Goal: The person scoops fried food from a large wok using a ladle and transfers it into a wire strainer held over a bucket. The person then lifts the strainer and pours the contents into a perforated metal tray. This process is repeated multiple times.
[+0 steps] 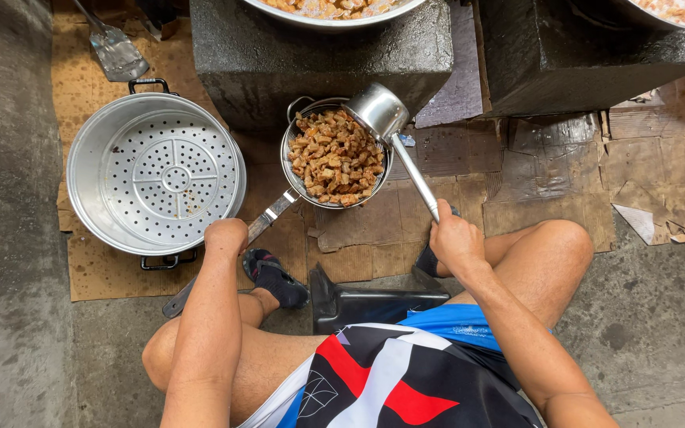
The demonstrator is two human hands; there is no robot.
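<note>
Head view. The person sat low over cardboard sheets [374, 254] laid on concrete. The left hand [226, 236] was closed round the long flat handle of a wire strainer [335, 157], which was held level in front of a dark stove block [319, 63]; the strainer was heaped with browned fried pieces [333, 154]. The right hand [455, 238] was wrapped tight round the shaft of a steel ladle [380, 111], whose bowl was tipped against the strainer's far right rim, just above the pieces. A perforated steamer pot [156, 173] stood on the cardboard to the left, apart from the strainer, with only specks on its holes. A pan [334, 9] of similar food sat on the block above. Judged from this pose, the step went best with the strainer kept flat and steady, the ladle pressing or stirring gently so that no pieces spilled over the rim, and both wrists clear of the block, which was probably hot.
</note>
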